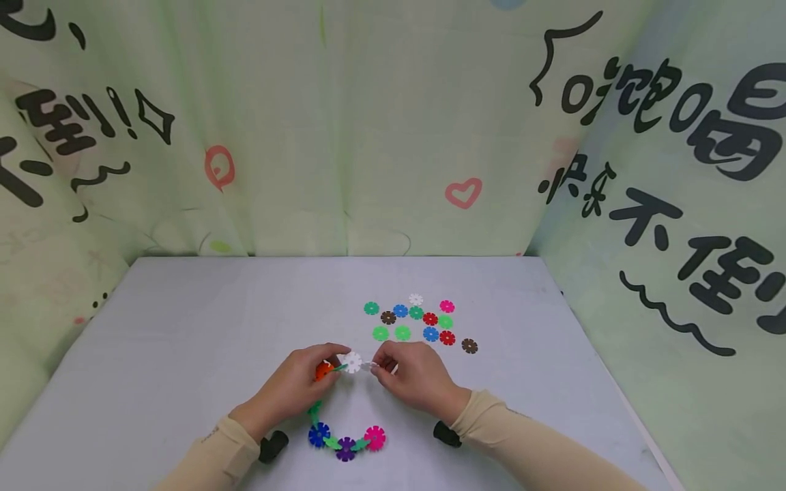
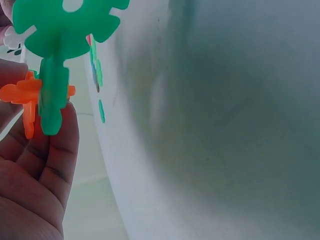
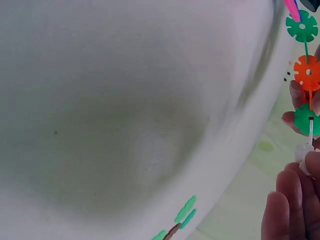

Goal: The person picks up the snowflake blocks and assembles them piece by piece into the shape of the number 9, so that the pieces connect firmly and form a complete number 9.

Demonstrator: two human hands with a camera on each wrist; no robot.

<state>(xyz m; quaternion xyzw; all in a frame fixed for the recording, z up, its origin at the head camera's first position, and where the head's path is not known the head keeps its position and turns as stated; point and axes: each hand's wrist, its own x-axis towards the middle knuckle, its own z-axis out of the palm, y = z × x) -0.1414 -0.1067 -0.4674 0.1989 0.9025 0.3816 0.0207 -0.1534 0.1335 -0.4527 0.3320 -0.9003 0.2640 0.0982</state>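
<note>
A curved chain of slotted plastic snowflake discs hangs from my left hand, which grips it around an orange disc. Past a green disc, seen face-on in the right wrist view, comes a white disc. My right hand pinches a second whitish disc, seen nearly edge-on, against the first; whether their slots are joined is too small to tell. The chain's lower part shows a blue disc, a purple disc and, at its end, a pink disc, with green discs between.
Loose discs in several colours lie flat beyond my right hand, among them a white one, a red one and a brown one. The white table ends at a printed curtain at the back and sides.
</note>
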